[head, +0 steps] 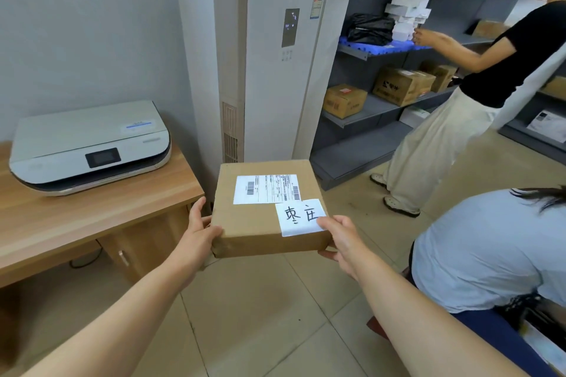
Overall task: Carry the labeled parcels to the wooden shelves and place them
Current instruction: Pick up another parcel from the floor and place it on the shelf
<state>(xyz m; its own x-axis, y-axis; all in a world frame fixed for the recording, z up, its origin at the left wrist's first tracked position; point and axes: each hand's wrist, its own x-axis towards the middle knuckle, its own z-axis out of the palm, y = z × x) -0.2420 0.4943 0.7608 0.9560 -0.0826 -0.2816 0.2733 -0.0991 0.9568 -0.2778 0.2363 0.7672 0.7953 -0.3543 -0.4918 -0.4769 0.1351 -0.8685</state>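
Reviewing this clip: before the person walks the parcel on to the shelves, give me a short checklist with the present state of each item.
1. Two-handed hold: left hand at the near left corner of the cardboard parcel, right hand at the near right corner. Ok.
2. Parcel level, top face up. Ok.
3. Shipping label and handwritten slip present on top. Ok.
4. Slip firmly stuck: right thumb rests on its edge. Cannot tell.
5. Path to the grey shelving: a standing person and a crouching person are in the way. Not ok.
6. Wooden shelves in sight: only grey ones show. Cannot tell.
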